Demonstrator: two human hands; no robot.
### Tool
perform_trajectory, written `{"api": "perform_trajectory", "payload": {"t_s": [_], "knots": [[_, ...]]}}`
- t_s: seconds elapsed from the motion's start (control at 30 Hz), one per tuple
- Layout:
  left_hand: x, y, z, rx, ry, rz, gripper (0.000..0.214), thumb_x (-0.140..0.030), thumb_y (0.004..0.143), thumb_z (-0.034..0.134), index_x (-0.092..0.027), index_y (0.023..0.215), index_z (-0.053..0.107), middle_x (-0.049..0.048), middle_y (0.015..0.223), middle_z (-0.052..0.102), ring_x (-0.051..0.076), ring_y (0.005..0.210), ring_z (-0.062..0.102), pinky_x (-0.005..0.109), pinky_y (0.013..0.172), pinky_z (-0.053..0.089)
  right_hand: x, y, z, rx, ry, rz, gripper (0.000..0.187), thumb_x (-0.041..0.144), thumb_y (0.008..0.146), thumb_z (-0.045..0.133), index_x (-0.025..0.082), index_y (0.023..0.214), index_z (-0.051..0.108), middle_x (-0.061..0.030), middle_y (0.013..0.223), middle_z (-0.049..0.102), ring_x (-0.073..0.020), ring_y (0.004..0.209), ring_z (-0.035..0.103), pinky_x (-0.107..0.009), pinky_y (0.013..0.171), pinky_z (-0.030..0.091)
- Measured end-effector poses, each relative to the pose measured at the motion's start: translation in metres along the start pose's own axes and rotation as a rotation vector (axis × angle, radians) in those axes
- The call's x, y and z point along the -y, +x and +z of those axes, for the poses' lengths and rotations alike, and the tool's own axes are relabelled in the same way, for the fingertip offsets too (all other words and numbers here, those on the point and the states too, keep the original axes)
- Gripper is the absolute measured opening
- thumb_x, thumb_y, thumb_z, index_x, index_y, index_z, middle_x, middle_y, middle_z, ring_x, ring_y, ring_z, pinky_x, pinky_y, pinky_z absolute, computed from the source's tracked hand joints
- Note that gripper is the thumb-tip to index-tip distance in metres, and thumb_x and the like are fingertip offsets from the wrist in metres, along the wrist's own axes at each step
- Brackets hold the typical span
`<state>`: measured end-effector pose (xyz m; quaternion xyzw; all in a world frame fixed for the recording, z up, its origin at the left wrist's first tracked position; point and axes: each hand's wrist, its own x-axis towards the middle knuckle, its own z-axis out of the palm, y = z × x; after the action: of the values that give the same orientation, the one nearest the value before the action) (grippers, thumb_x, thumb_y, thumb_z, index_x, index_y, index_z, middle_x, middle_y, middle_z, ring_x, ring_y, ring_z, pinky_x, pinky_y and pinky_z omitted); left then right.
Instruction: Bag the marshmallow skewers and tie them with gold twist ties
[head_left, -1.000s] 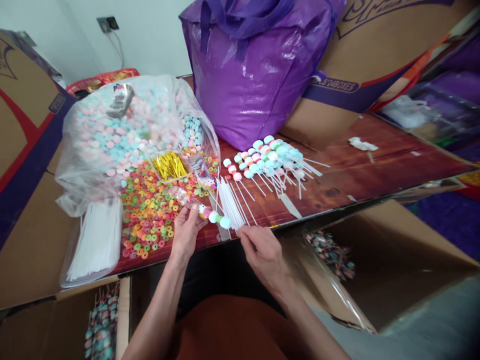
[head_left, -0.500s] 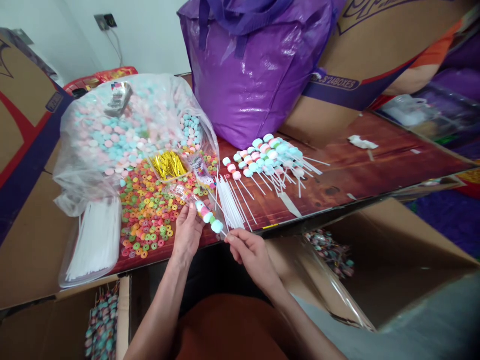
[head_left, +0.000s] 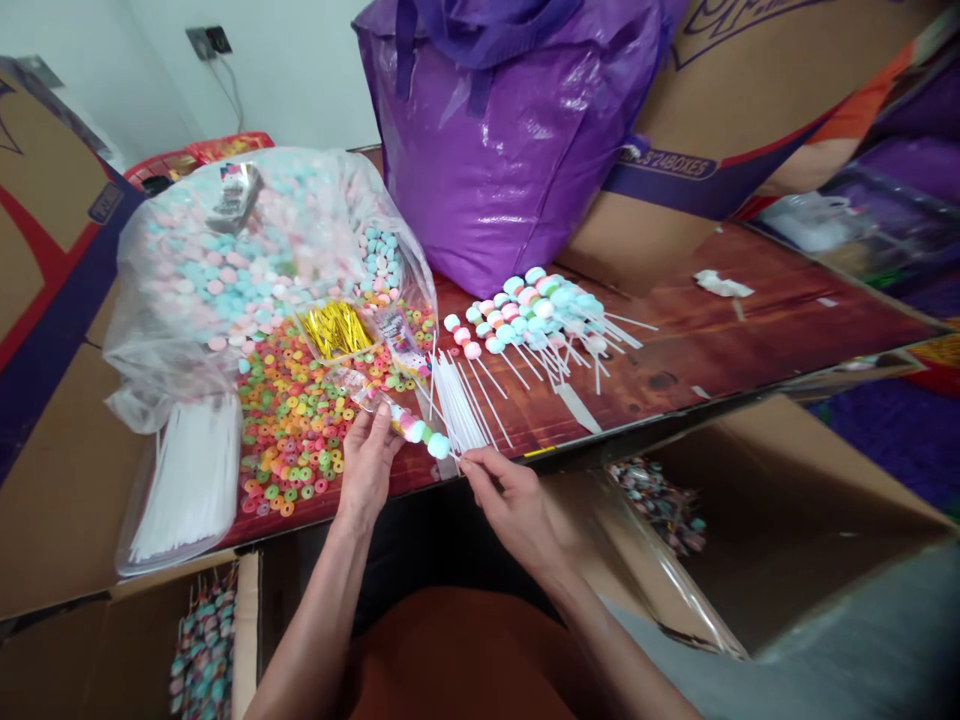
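My left hand [head_left: 367, 465] pinches the upper end of a candy skewer [head_left: 420, 432] strung with pastel marshmallows, at the table's front edge. My right hand [head_left: 510, 500] is closed in a pinch on the skewer's white stick just past the last marshmallow. Right beside them lies a bundle of bare white sticks [head_left: 455, 400]. Further back, a pile of finished marshmallow skewers [head_left: 540, 315] rests on the brown table [head_left: 712, 340]. Loose coloured ring candies [head_left: 296, 420] are spread to the left of my hands.
A big clear bag of pastel marshmallows [head_left: 247, 250] and a pack of gold twist ties [head_left: 337, 330] sit at the left. A bag of white sticks [head_left: 187, 480] lies beside them. A purple bag [head_left: 510, 130] stands behind. Open cardboard boxes [head_left: 787, 520] flank my knees.
My right hand closed in from the stick bundle to pinch the skewer's stick, dipped, then rose to the table edge. The left hand kept hold of the skewer.
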<state>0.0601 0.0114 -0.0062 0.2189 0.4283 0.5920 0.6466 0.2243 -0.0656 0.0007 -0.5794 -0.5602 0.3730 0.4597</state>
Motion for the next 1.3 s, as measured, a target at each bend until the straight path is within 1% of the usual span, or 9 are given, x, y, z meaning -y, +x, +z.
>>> {"api": "perform_trajectory", "payload": {"t_s": [0.23, 0.4, 0.53, 0.63, 0.8, 0.87, 1.03, 1.13, 1.3], "knots": [[0.0, -0.003, 0.001, 0.009, 0.05, -0.077, 0.029, -0.039, 0.073, 0.082, -0.015, 0.086, 0.069, 0.0036, 0.084, 0.074, 0.017, 0.08, 0.071, 0.032, 0.08, 0.056, -0.009, 0.0, 0.009, -0.08, -0.314, -0.382, 0.025, 0.019, 0.099, 0.046, 0.018, 0.085, 0.067, -0.0048, 0.077, 0.069, -0.0147, 0.068, 0.063, -0.024, 0.069, 0.046], [-0.004, -0.005, 0.002, 0.008, 0.071, -0.12, 0.033, -0.041, 0.073, 0.081, -0.016, 0.089, 0.067, 0.0055, 0.088, 0.075, 0.019, 0.083, 0.072, 0.036, 0.084, 0.056, -0.013, 0.004, 0.004, -0.005, -0.593, -0.378, 0.033, 0.019, 0.101, 0.041, 0.019, 0.082, 0.068, -0.0056, 0.07, 0.068, -0.0149, 0.063, 0.06, -0.026, 0.065, 0.042], [-0.002, -0.009, 0.007, 0.063, 0.108, -0.141, 0.037, -0.044, 0.073, 0.081, -0.015, 0.09, 0.065, 0.0096, 0.088, 0.076, 0.025, 0.088, 0.074, 0.04, 0.086, 0.055, -0.01, 0.004, 0.006, 0.025, -0.603, -0.412, 0.034, 0.017, 0.1, 0.039, 0.018, 0.082, 0.068, -0.0056, 0.065, 0.064, -0.0154, 0.06, 0.055, -0.027, 0.064, 0.039], [-0.002, -0.011, 0.009, 0.086, 0.096, -0.168, 0.038, -0.044, 0.073, 0.081, -0.015, 0.089, 0.064, 0.0108, 0.087, 0.075, 0.028, 0.094, 0.073, 0.04, 0.087, 0.055, -0.004, 0.002, 0.008, 0.068, -0.488, -0.339, 0.032, 0.019, 0.1, 0.04, 0.019, 0.081, 0.065, -0.0047, 0.067, 0.062, -0.0149, 0.061, 0.054, -0.027, 0.064, 0.038], [-0.001, -0.011, 0.01, 0.124, 0.029, -0.186, 0.037, -0.044, 0.072, 0.082, -0.014, 0.087, 0.066, 0.0117, 0.09, 0.076, 0.029, 0.096, 0.073, 0.042, 0.087, 0.055, 0.007, -0.002, 0.009, 0.177, -0.044, 0.049, 0.027, 0.03, 0.098, 0.044, 0.021, 0.075, 0.056, 0.0043, 0.056, 0.048, -0.0116, 0.052, 0.044, -0.023, 0.055, 0.034], [0.001, -0.013, 0.012, 0.147, 0.027, -0.175, 0.035, -0.042, 0.073, 0.081, -0.014, 0.088, 0.067, 0.0108, 0.089, 0.076, 0.029, 0.097, 0.072, 0.041, 0.089, 0.055, 0.01, 0.0, 0.012, 0.173, 0.102, 0.146, 0.029, 0.032, 0.097, 0.046, 0.021, 0.071, 0.052, 0.006, 0.052, 0.043, -0.0112, 0.05, 0.042, -0.023, 0.054, 0.034], [0.0, -0.018, 0.014, 0.207, 0.077, -0.213, 0.029, -0.037, 0.076, 0.08, -0.014, 0.091, 0.07, 0.0107, 0.093, 0.076, 0.027, 0.099, 0.072, 0.039, 0.09, 0.055, 0.014, 0.009, 0.025, 0.035, 0.226, 0.141, 0.029, 0.035, 0.094, 0.05, 0.021, 0.069, 0.05, 0.0061, 0.053, 0.043, -0.0114, 0.052, 0.042, -0.024, 0.055, 0.035], [-0.008, -0.016, 0.009, 0.229, 0.095, -0.266, 0.031, -0.037, 0.077, 0.079, -0.013, 0.094, 0.071, 0.0139, 0.098, 0.076, 0.029, 0.102, 0.071, 0.04, 0.091, 0.054, 0.014, 0.008, 0.026, 0.062, 0.172, 0.116, 0.029, 0.036, 0.095, 0.05, 0.021, 0.071, 0.054, 0.0056, 0.055, 0.043, -0.0117, 0.053, 0.042, -0.025, 0.055, 0.035], [-0.017, -0.005, 0.003, 0.058, 0.001, -0.196, 0.029, -0.033, 0.075, 0.081, -0.012, 0.093, 0.07, 0.0133, 0.096, 0.077, 0.028, 0.097, 0.073, 0.041, 0.091, 0.055, 0.012, -0.006, 0.018, 0.067, 0.071, 0.096, 0.029, 0.038, 0.095, 0.05, 0.02, 0.075, 0.06, 0.0042, 0.057, 0.044, -0.0124, 0.055, 0.042, -0.025, 0.055, 0.034]]}}
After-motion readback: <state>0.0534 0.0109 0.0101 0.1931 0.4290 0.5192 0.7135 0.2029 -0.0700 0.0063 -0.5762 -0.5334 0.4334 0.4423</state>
